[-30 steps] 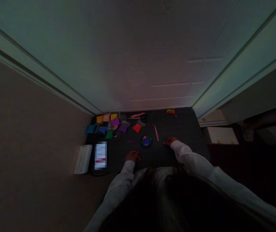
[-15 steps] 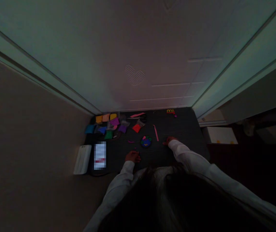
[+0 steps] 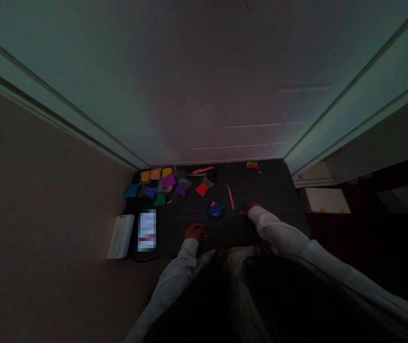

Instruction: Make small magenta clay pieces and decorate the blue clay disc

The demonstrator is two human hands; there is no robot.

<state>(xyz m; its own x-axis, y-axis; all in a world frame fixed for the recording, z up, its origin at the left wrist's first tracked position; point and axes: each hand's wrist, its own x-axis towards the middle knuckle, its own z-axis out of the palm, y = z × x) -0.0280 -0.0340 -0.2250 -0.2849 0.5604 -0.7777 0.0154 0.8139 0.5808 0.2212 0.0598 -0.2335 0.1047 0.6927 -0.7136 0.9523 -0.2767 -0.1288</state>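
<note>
My left hand (image 3: 196, 232) rests low over the dark table, fingers loosely bent and somewhat apart; no object shows in it. To the right, my right hand (image 3: 251, 208) touches the tabletop with a finger stretched out leftward. Anything under that fingertip is too dark to make out. Between the hands, a little farther back, sits a small round blue piece (image 3: 215, 209) with green, pink and yellow bits on it. Pink bent-tip tweezers (image 3: 230, 196) lie just right of it. A thin purple strip (image 3: 192, 209) lies to its left, near a tiny dark purple speck (image 3: 199, 219).
Several coloured clay packets (image 3: 168, 180) are grouped at the back left, with a red packet (image 3: 201, 190) nearer the middle. Scissors (image 3: 209, 175) and a pink tool (image 3: 203, 170) lie behind. A red-and-yellow dotted piece (image 3: 251, 165) is at the back. A blurred phone-like screen (image 3: 147, 230) lies left.
Both hands stay almost in place. My right hand's fingers have shifted very slightly, and the view has moved a touch; the things on the table lie as before.
</note>
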